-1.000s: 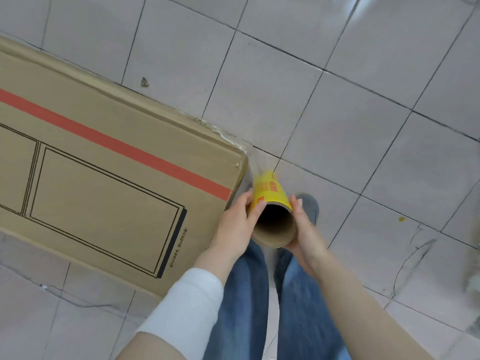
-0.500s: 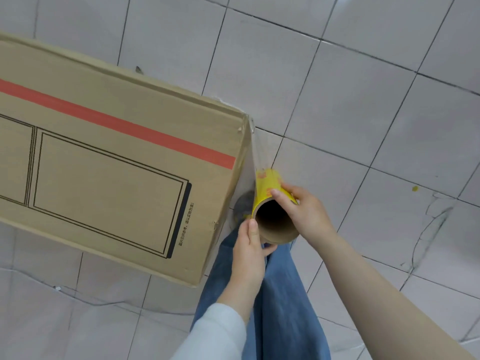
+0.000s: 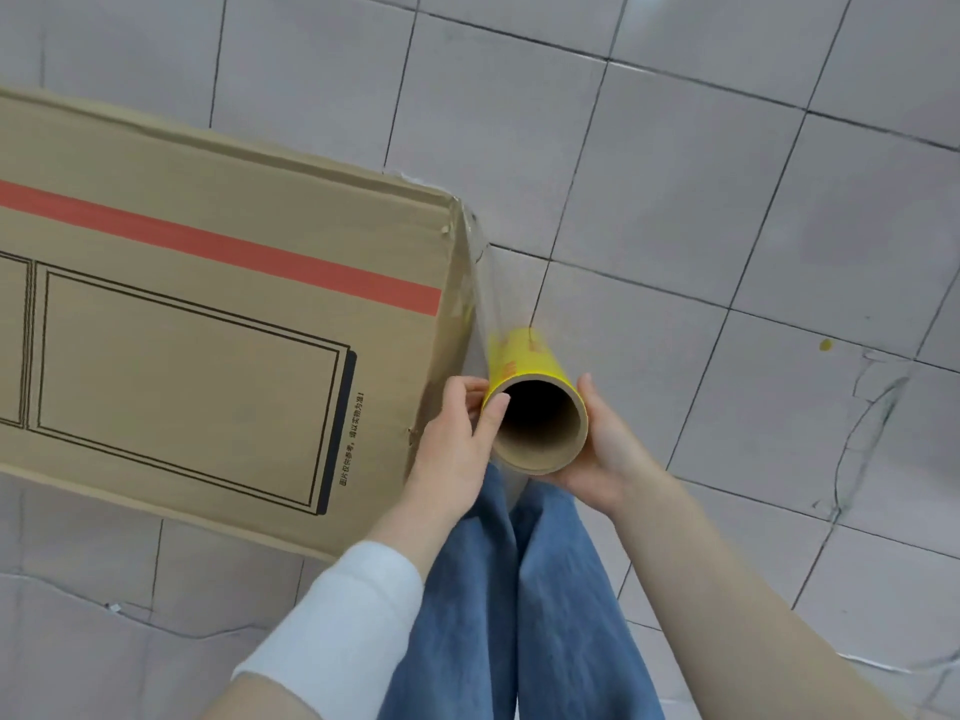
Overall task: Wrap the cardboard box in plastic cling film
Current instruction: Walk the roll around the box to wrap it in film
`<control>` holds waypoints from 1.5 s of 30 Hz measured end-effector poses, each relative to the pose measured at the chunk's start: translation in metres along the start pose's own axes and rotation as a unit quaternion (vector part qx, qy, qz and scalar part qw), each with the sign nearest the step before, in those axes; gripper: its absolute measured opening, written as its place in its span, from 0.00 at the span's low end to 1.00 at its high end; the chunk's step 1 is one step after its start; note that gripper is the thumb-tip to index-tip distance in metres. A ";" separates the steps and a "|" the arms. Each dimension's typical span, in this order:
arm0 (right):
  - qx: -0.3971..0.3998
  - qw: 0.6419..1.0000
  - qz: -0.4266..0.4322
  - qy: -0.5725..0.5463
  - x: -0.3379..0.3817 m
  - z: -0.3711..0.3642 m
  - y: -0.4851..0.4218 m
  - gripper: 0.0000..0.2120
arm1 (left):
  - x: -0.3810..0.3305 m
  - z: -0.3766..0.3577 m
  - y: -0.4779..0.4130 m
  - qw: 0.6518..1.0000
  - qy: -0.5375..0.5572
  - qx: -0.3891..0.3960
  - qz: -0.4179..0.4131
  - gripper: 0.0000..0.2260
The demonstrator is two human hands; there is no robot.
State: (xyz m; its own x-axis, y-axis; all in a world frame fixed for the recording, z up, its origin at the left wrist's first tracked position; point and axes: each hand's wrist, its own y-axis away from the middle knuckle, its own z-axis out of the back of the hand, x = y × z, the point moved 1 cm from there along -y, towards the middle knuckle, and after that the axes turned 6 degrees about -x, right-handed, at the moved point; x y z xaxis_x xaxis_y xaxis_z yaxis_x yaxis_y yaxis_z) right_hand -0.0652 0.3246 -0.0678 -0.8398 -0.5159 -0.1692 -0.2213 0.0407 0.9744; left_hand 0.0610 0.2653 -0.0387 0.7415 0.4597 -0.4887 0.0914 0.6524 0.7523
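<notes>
While you look down over the grey tiled floor [image 3: 727,200], both of your hands clamp the cling film roll [image 3: 519,358] between them, one on each side of its open cardboard end, which faces up toward you. Your left hand [image 3: 457,449] grips the roll's left side, with the thumb laid along the rim and the fingers curled round behind the yellow label. Your right hand [image 3: 608,459] cups the right and lower side, with its fingers wrapped under the tube.

The roll sits just beside the right end of the cardboard box [image 3: 208,356]. The box fills the left of the view with its broad printed face toward you, a red stripe [image 3: 234,246] running along it above black outlined rectangles. A sheet of clear film [image 3: 482,298] stretches from the roll up along that right end and wrinkles at the box's far corner.

Your white sleeve [image 3: 353,615] covers the left forearm, and the right forearm is bare. Your blue jeans [image 3: 519,615] show directly below the roll.
</notes>
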 end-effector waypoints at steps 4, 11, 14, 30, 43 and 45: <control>-0.004 0.999 -0.024 -0.045 0.000 -0.010 -0.007 0.28 | 0.004 -0.002 0.024 0.988 -0.021 -0.138 -0.065 0.10; 0.017 0.997 -0.048 -0.050 -0.006 -0.005 -0.017 0.29 | -0.040 -0.020 0.028 0.999 -0.014 -0.001 -0.030 0.14; 0.040 0.997 -0.048 -0.035 -0.001 0.001 -0.020 0.31 | -0.043 -0.031 -0.003 0.982 0.067 0.104 0.143 0.31; -0.100 0.971 -0.075 0.206 -0.012 0.024 -0.064 0.23 | 0.007 -0.062 0.035 0.830 0.445 0.119 0.314 0.33; -0.068 0.997 -0.039 -0.012 -0.076 0.027 -0.076 0.20 | 0.043 -0.043 0.043 0.839 0.450 0.139 0.271 0.34; -0.078 0.994 -0.061 0.043 -0.078 0.019 -0.076 0.22 | 0.052 -0.040 0.051 0.843 0.432 0.139 0.289 0.33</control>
State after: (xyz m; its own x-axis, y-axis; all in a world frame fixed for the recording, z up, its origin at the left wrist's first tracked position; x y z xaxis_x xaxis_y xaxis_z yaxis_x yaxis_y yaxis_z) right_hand 0.0079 0.3777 -0.1312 -0.7646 -0.5799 -0.2814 -0.2341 -0.1570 0.9595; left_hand 0.0779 0.3462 -0.0432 -0.0348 0.9980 -0.0527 0.1229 0.0566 0.9908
